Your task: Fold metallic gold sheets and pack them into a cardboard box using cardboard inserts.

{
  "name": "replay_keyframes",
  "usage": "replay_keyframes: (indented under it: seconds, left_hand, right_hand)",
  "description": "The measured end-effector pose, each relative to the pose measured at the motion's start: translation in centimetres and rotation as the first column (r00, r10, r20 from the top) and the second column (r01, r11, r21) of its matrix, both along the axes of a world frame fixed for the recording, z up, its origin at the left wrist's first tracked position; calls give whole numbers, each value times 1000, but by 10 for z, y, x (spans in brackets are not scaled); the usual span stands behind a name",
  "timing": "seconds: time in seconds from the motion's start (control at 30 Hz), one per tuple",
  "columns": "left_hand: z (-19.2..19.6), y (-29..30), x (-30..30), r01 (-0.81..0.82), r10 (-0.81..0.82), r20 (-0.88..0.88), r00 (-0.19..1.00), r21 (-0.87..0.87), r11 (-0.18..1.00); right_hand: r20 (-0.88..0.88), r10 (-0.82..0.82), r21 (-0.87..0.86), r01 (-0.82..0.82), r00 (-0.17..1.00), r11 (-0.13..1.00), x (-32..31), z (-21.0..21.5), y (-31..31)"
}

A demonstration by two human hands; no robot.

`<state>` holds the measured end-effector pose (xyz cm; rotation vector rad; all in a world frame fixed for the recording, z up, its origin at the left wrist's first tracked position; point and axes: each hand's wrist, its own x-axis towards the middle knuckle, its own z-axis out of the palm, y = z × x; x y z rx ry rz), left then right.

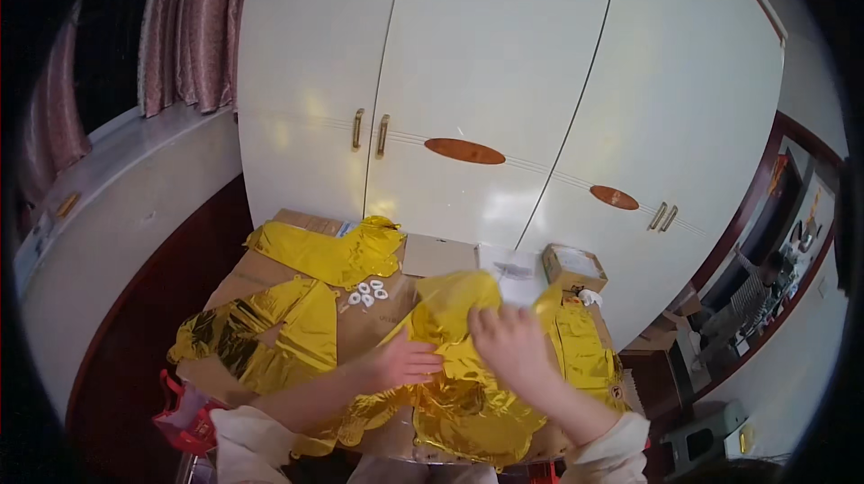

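A deflated gold foil balloon (pixel 477 416) lies crumpled in front of me, its upper part raised. My left hand (pixel 409 364) rests against its left side, fingers stretched out and pointing right. My right hand (pixel 511 347) is at its upper part, with the fingers bent down onto the foil and gripping it. More flat gold foil balloons lie around: one at the left (pixel 306 327), another at the back left (pixel 333 252), and a folded gold foil piece (pixel 580 349) at the right. Several small white rings (pixel 364 293) lie on the cardboard behind my left hand.
Brown cardboard (pixel 373 327) covers the table. A small cardboard box (pixel 574 268) stands at the back right, beside white paper (pixel 513 275). A white wardrobe (pixel 486 61) rises behind the table. A red bag (pixel 184 416) hangs at the left; a grey stool (pixel 706 439) stands lower right.
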<state>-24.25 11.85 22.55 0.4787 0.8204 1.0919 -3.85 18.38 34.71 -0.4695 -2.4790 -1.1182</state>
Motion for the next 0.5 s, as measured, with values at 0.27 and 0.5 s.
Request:
replay_keyframes:
  seconds: [0.27,0.5]
  left_hand:
    - [-61,-19,50,-194,176,223,959,61,979]
    - [-32,-59,53,-258,238,-196,951,-83,963]
  right_hand:
    - [-69,66,-392,-88,995,916,52,-114,-72]
    - [-326,37,-897,-322,945,304,100,-118,-39]
